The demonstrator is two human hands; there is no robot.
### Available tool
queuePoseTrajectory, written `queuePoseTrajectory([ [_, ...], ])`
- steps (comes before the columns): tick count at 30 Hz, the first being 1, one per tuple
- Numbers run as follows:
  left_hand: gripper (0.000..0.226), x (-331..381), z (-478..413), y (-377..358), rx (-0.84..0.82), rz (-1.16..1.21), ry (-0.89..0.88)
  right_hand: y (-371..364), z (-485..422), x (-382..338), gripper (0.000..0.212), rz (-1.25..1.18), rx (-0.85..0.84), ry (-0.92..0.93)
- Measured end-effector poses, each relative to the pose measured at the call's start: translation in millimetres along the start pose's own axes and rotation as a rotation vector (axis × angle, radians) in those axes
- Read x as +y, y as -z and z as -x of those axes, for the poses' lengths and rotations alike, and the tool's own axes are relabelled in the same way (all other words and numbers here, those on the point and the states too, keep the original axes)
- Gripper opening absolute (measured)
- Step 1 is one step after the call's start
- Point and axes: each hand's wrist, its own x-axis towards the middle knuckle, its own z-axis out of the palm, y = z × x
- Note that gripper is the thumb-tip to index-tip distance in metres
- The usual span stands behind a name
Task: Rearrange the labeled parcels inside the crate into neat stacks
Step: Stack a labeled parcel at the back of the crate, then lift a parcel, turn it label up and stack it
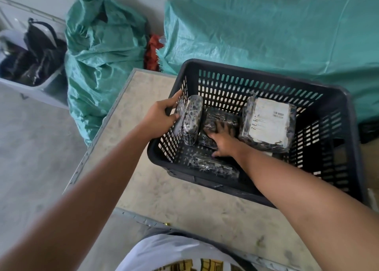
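Right hand (223, 139) lay flat and open on the middle parcel (220, 119), nearer it; left hand (162, 117) clutched the crate (266, 80) wall.

Label (269, 118) on the upright parcel (266, 145): print too small and blurred to read. Right hand (222, 139): palm hidden against the dark parcel (220, 118) beneath it, so grip cannot be told; that parcel's near part is covered by the hand. Left hand (162, 119): thumb side hidden behind the crate (242, 69) wall, whose slots partly screen the tall parcel (191, 120). Low parcel (213, 165): near edge hidden by the crate rim. Crate: right corner hidden by the right forearm. Grey bin (47, 84): cut off at the left edge, its dark contents indistinct. Shirt (174, 254): cut off at the bottom edge.
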Motion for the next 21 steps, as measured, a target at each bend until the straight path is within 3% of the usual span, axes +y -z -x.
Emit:
queuePoseTrajectory([
  [2,0.074,-2.2,-2.2,-0.1,-0.01,0.005,0.019,1.5,-4.4,-1.0,0.118,0.083,0.001,-0.038],
  [9,0.076,1.4,0.2,0.6,-0.01,0.028,0.041,-2.3,-6.3,-6.6,0.112,0.002,0.057,-0.061],
  [13,0.076,4.9,1.1,1.0,-0.017,0.025,0.04,16.8,-1.4,-4.8,0.094,-0.063,0.1,0.057],
  [16,0.077,7.2,2.7,2.2,-0.017,0.007,0.052,36.4,3.7,-2.2,0.065,-0.119,0.225,0.214],
  [21,0.078,6.2,2.0,1.7,-0.017,0.011,0.061,68.3,11.6,14.5,0.082,-0.382,0.216,0.234],
])
